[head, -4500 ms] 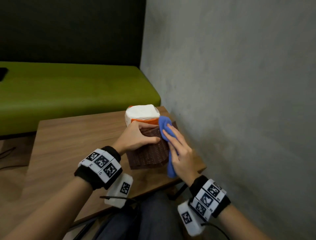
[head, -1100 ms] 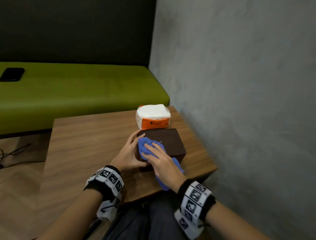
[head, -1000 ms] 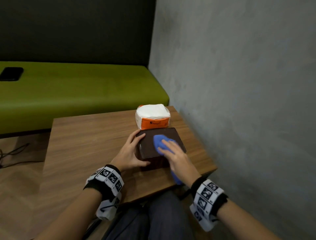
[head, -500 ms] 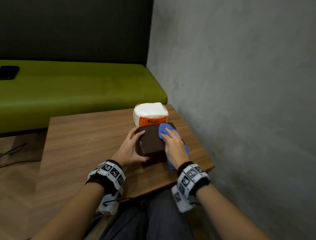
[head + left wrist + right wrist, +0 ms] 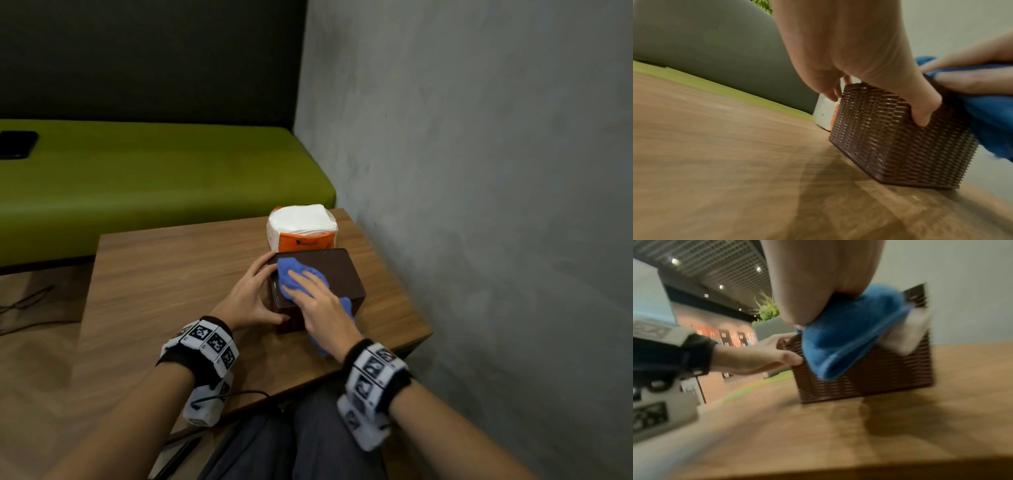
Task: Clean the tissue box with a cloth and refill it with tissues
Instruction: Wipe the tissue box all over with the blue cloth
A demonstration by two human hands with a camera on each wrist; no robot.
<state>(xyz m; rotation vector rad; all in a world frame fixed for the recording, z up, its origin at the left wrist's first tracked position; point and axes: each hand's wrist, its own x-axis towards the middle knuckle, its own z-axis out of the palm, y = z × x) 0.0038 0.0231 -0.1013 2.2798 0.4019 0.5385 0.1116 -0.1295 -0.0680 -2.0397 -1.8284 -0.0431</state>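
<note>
Two hands work: left fingers (image 5: 260, 274) grip box (image 5: 342, 274) edge; right fingers (image 5: 305, 284) flat on cloth (image 5: 291, 270).

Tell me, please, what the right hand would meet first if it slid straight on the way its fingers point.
Probably the left hand at the tissue box far-left edge: the right hand presses the blue cloth up and leftward.

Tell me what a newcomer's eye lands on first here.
The blue cloth stands out first, pressed by the right hand onto the top of the brown woven tissue box near the table's right edge. The left hand grips the box's left side, and a white-and-orange tissue pack sits just behind it.
</note>
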